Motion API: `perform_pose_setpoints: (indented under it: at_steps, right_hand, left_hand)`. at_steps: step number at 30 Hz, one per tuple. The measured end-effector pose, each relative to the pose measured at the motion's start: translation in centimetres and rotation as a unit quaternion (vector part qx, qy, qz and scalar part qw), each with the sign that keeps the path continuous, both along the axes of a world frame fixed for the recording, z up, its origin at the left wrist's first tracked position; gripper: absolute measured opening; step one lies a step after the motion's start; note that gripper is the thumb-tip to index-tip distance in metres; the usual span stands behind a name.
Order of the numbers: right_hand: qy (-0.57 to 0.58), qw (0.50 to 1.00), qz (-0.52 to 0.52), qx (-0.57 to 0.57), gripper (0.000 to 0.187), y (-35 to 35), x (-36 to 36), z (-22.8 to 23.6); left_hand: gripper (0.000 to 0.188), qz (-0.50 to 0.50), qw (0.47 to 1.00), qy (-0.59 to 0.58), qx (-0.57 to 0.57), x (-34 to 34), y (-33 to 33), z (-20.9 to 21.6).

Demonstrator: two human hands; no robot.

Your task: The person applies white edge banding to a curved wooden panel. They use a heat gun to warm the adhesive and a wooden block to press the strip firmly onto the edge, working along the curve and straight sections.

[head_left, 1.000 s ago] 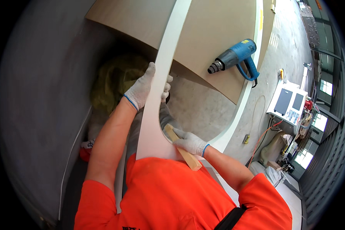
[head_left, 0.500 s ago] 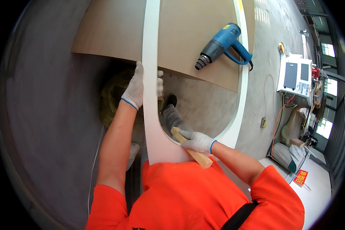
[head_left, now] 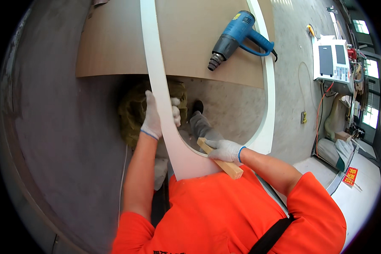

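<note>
- Heat gun (head_left: pixel 235 36): blue body, dark front section, metal nozzle directed toward the lower left. The body lies over the frame opening, against the brown board; the handle crosses the right bar of the frame and occupies that part of it.
- Olive-yellow sheeting (head_left: pixel 129 106): bunched on the floor, behind the left hand and partly hidden by it.
- Dark shoe (head_left: pixel 197 106) and grey trouser leg (head_left: pixel 203 127): visible through the opening.
- White machine cabinet (head_left: pixel 332 61): well apart, at the right; an orange line (head_left: pixel 320 116) runs below it.
- Red sign (head_left: pixel 350 176): at the far right, near a grey cloth-like bundle (head_left: pixel 329 151).
- Brown board (head_left: pixel 114 46): broad, flat panel beneath the far part of the frame.
- Floor (head_left: pixel 51 110): smooth, grey. Bright windows (head_left: pixel 370 116) line the right side of the room.
- White frame (head_left: pixel 156 63): two long bars joined by a rounded near end, which sits against the orange shirt (head_left: pixel 224 211).
- Left hand (head_left: pixel 151 118): gloved, wrapped around the left bar, thumb outside, fingers inside the opening.
- Right hand (head_left: pixel 225 150): gloved, closed around a wooden block (head_left: pixel 231 168), which slants across the frame's curved end.
</note>
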State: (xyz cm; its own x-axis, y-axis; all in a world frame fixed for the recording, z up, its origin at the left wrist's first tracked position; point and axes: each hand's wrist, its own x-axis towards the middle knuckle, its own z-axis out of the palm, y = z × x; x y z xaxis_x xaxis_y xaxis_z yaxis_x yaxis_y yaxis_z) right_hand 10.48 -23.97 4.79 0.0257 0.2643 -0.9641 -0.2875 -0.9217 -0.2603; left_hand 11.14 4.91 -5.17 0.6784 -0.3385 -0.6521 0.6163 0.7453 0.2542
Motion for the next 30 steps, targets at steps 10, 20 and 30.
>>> perform_pose_setpoints:
  at_steps: [10,20,30]
  right_hand:
    - [-0.015,0.997,0.074,0.002,0.074,-0.7,0.1,-1.1]
    - [-0.093,0.994,0.015,0.063,0.071,1.4,-0.9,-0.9]
    - [-0.032,0.917,-0.394,0.06,0.055,12.8,3.2,-1.9]
  left_hand:
    - [0.126,0.003,0.999,-0.045,-0.007,-7.6,-2.9,-0.6]
    - [0.093,0.072,0.995,-0.006,0.062,-7.6,-2.1,-1.4]
    - [0.065,0.089,0.966,-0.015,0.242,-7.7,-3.4,-3.1]
